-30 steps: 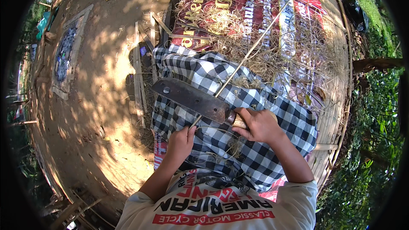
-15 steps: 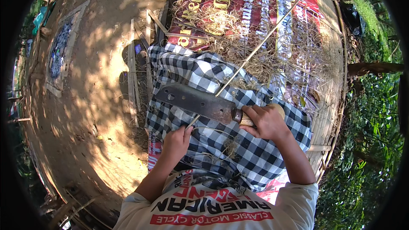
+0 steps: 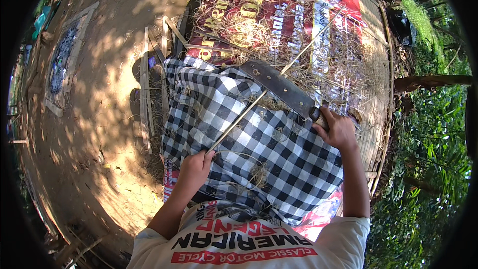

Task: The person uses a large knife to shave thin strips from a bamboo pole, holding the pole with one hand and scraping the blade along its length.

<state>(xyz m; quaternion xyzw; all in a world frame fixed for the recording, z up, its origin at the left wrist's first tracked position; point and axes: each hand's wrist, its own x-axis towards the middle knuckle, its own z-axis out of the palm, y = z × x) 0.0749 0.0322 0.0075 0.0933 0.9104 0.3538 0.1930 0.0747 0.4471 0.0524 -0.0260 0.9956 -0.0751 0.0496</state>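
Observation:
My left hand (image 3: 195, 168) pinches the near end of a long thin bamboo strip (image 3: 237, 120). The strip slants away up and to the right, over my lap and the shavings. In my right hand (image 3: 336, 128) is the short wooden handle of a broad, dark machete (image 3: 281, 88), fingers wrapped round it. Its blade lies across the strip about midway and hides a short piece of it. Beneath both hands a black-and-white checked cloth (image 3: 219, 99) covers my lap, with a few curly shavings on it.
Ahead, a red printed banner (image 3: 269, 15) is strewn with curly shavings (image 3: 249, 32). Bamboo slats (image 3: 379, 65) edge the platform on the right, with green plants beyond. Loose wooden strips (image 3: 145, 89) stand at the left, over bare earth. A framed patch of ash (image 3: 64, 55) lies farther left.
My right hand has pushed the machete away from me along the bamboo strip, up and to the right. My left hand keeps its pinch on the strip's near end, having shifted slightly left.

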